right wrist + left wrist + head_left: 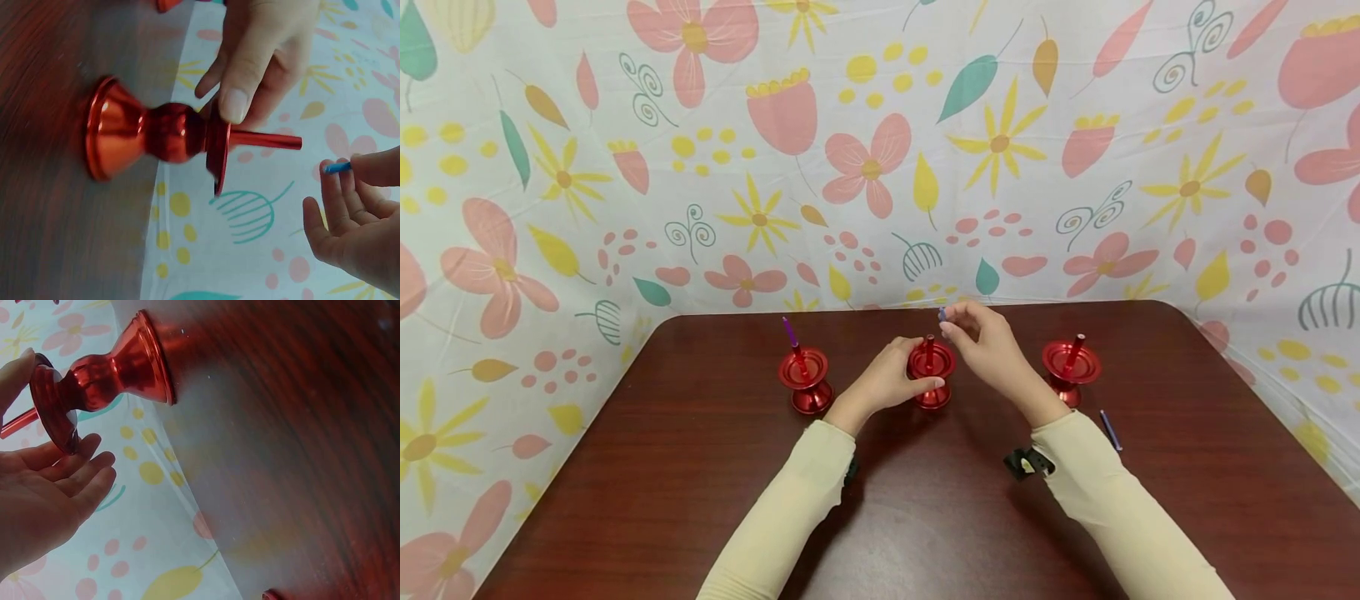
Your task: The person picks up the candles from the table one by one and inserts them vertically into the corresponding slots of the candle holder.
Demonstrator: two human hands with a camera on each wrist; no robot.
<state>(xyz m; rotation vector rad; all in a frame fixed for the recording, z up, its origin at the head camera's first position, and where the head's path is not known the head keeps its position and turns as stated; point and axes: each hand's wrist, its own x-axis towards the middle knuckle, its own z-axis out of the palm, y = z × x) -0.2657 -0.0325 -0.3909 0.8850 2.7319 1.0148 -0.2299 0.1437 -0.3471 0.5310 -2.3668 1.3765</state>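
At the middle of the table stands a shiny red candle holder (933, 396), with a round dish and a thin upright tube (269, 140). My left hand (889, 373) grips its dish by the rim, thumb on the near side and fingers around the far side. Between thumb and fingertips, my right hand (994, 348) pinches a thin blue candle (338, 167), most of it hidden by the hand. In the right wrist view, the candle's visible end is a short way off the tube's mouth, apart from it.
To the left, another red candle holder (812, 402) bears a slim purple candle (790, 332) that leans a little. A third red holder (1071, 367) stands at the right, its tube without a candle. Near it a blue-violet candle (1109, 430) lies on the dark wooden table (700, 483). Flowered cloth (865, 250) hangs behind.
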